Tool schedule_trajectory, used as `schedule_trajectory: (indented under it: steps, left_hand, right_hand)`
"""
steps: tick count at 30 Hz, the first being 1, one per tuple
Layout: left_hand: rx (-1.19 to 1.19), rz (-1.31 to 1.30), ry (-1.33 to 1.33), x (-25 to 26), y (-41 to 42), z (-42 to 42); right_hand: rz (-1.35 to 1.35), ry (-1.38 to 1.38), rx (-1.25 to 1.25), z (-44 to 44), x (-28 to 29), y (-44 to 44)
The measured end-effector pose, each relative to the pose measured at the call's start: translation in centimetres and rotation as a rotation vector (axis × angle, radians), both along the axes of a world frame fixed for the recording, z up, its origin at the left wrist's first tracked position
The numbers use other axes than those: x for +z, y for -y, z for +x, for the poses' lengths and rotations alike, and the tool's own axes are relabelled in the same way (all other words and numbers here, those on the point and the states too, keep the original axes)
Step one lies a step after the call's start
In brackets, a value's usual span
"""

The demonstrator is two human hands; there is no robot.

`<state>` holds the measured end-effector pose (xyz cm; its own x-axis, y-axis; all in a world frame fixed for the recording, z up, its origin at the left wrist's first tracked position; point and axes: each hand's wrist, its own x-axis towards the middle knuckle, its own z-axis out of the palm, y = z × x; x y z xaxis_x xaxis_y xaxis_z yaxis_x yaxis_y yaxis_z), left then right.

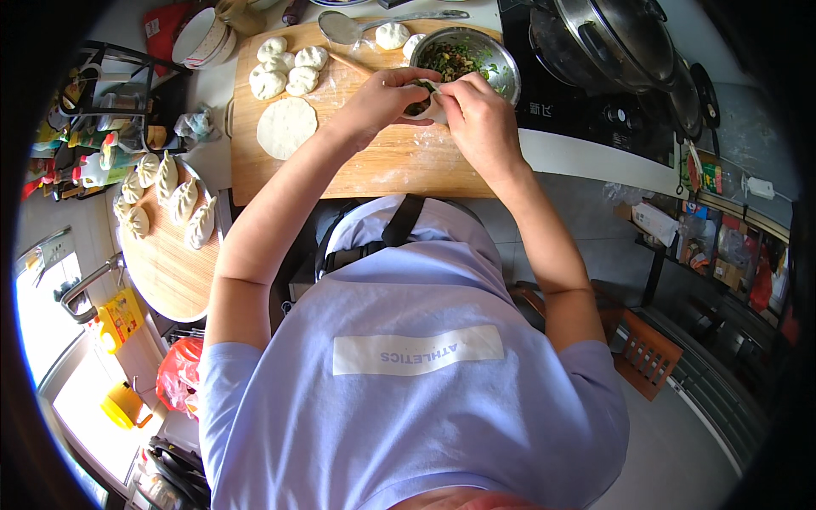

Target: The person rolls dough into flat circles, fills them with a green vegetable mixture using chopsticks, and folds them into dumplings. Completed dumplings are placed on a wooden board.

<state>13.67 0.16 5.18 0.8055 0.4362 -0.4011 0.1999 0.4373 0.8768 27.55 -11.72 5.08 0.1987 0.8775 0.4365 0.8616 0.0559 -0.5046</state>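
Between my two hands is a dough wrapper (435, 112) folded around dark green filling. My left hand (390, 102) cradles it from the left, while the fingers of my right hand (475, 111) pinch its edge. Just beyond them stands a metal bowl (512, 76) with chopped green filling (456, 60). A flat round wrapper (287, 128) lies on the floured wooden board (382, 169), left of my hands. Several dough pieces (268, 83) sit farther back. Partly hidden by my left hand is a wooden rolling pin (349, 64).
A metal spoon (341, 29) lies at the board's back edge beside more dough (392, 36). On the left, several pleated buns (183, 201) rest on a round tray (169, 274). Large pots (599, 38) stand on the black cooktop (561, 121) at right. Stacked bowls (203, 38) are at back left.
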Motion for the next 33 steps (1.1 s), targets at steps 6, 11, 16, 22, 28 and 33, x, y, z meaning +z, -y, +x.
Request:
schedule_trajectory:
  steps: [6, 11, 16, 22, 28, 33]
  left_hand:
    - [0.081, -0.086, 0.041, -1.3, -0.2, -0.1]
    - [0.066, -0.071, 0.037, -0.4, 0.0, 0.1]
    - [-0.093, 0.014, 0.011, -0.9, -0.8, -0.2]
    - [-0.419, 0.219, 0.023, -1.2, -2.1, -0.4]
    - [-0.555, 0.384, 0.092, -1.0, -2.4, -0.2]
    - [-0.48, 0.443, 0.12, -0.8, -2.1, 0.0]
  right_hand:
    - [-0.104, -0.25, 0.106, 0.2, 0.6, 0.5]
    - [-0.135, -0.287, 0.058, 0.9, 0.2, 0.1]
    - [-0.2, -0.247, 0.178, 1.4, 0.8, 0.5]
    - [-0.148, -0.04, 0.499, 2.1, 1.6, 0.2]
    - [-0.355, -0.413, 0.292, 1.5, 1.9, 0.6]
    - [-0.36, -0.507, 0.215, 1.5, 1.4, 0.5]
